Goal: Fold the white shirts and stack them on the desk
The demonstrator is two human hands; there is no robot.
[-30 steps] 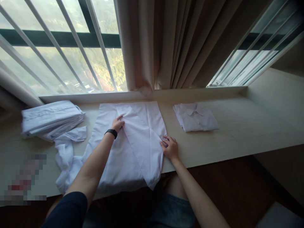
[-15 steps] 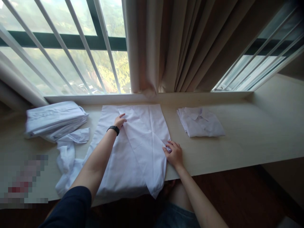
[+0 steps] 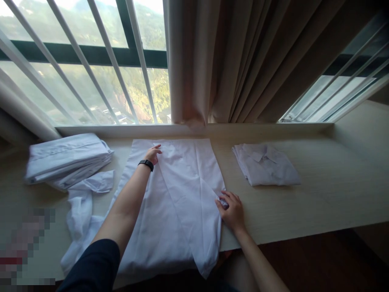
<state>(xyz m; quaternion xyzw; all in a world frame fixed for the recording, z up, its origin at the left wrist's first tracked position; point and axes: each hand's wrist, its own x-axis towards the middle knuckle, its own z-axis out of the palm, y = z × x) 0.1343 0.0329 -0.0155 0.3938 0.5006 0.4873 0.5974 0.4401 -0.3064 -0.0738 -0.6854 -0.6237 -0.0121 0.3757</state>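
**White shirt spread flat on the window ledge, both hands on it**

So the big white cotton shirt point(image 3: 179, 202) lies flat in the middle of the pale wooden ledge point(image 3: 319, 194) under the window, with its lower edge hanging off the near side. One panel is folded inward on a diagonal, so there's a long crease running down the middle.

The left hand point(image 3: 152, 154), black band on the wrist, rests near the top of the shirt with fingers loosely open, pressing on the cloth rather than gripping, I'd say to pin the fold's upper end. The right hand point(image 3: 232, 209) sits at the shirt's right edge, fingers curled onto the hem; looks like a light pinch on the fabric, probably keeping that side straight.

Off to the left there's a stack of folded white shirts point(image 3: 65, 158) with a crumpled white garment point(image 3: 83, 202) trailing beside it. Well apart on the right is one neatly folded white collared shirt point(image 3: 266, 164). Beige curtain point(image 3: 227, 61) hangs behind.
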